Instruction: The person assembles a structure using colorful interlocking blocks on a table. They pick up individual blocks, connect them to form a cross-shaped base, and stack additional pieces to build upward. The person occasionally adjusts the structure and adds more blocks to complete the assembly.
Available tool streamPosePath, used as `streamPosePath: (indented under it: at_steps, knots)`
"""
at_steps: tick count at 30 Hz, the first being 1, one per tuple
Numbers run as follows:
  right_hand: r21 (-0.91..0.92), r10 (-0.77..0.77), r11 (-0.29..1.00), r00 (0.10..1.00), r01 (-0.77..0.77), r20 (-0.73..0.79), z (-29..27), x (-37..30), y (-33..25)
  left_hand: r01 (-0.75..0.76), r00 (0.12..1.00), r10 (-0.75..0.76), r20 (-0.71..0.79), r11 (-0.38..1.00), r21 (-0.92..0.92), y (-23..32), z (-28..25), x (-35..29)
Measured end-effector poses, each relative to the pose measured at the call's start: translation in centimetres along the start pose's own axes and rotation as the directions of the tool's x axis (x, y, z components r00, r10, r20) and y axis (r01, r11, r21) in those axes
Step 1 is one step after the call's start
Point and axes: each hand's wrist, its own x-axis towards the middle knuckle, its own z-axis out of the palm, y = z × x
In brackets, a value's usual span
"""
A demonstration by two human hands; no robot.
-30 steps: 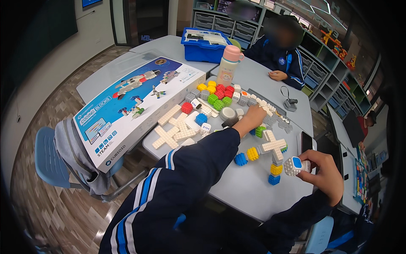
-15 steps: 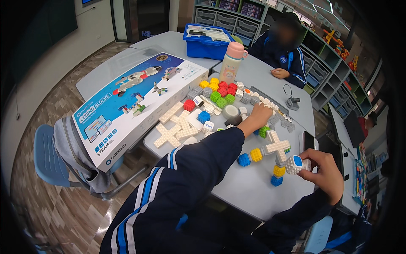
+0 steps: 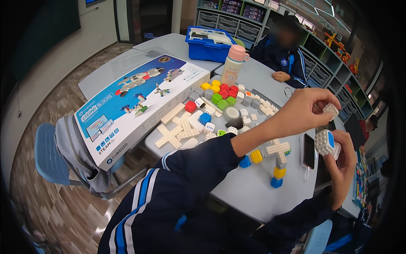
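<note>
My right hand (image 3: pixel 341 158) grips a white studded cube block (image 3: pixel 324 142) with a blue square on one face, at the right above the table edge. Just over it, my left hand (image 3: pixel 311 108) pinches a small white studded piece (image 3: pixel 330 111); the two pieces are apart. My left forearm crosses above the table. Below it lies a built figure with a beige cross-shaped piece (image 3: pixel 278 148), yellow blocks (image 3: pixel 279 172) and blue blocks (image 3: pixel 276 182). Part of that figure is hidden by my left arm.
Loose studded blocks (image 3: pixel 220 97) in several colours, with beige plates (image 3: pixel 169 136), cover the table's middle. A pink-lidded bottle (image 3: pixel 232 67), a blue bin (image 3: pixel 207 48) and a large block-set box (image 3: pixel 139 101) stand beyond. A phone (image 3: pixel 308 151) lies near the right edge. Another person (image 3: pixel 281 55) sits across.
My left hand has risen from the pile and moved right, now with a small white piece in its fingers. The right hand has lifted its cube block up and to the right.
</note>
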Motion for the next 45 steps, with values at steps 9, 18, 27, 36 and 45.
streamPosePath:
  at_steps: [9, 18, 27, 36, 45]
  knots:
    - [0.271, 0.108, 0.959, 0.990, -0.080, -0.089, -0.9, -0.9, -0.4, 0.041, 0.999, -0.045, 0.026, 0.988, 0.151, 3.6, 0.2, -1.3]
    - [0.264, 0.031, 0.964, 0.978, 0.025, -0.205, -1.1, 0.1, 0.9, 0.216, 0.969, -0.247, 0.027, 0.892, 0.397, 4.4, -1.3, -1.0]
    - [0.286, 0.019, 0.957, 0.970, 0.053, -0.244, -1.0, 0.2, 1.3, 0.334, 0.879, -0.406, 0.248, 0.898, 0.285, 3.5, -1.0, -1.2]
    - [0.234, -0.006, 0.970, 0.968, 0.066, -0.250, -0.9, 0.3, 1.6, 0.183, 0.933, -0.282, 0.224, 0.907, 0.379, 3.3, 0.2, -1.9]
    - [0.305, 0.025, 0.951, 0.968, 0.055, -0.251, -1.7, -0.1, 1.5, 0.149, 0.954, -0.238, 0.181, 0.903, 0.404, 3.4, 1.5, -2.2]
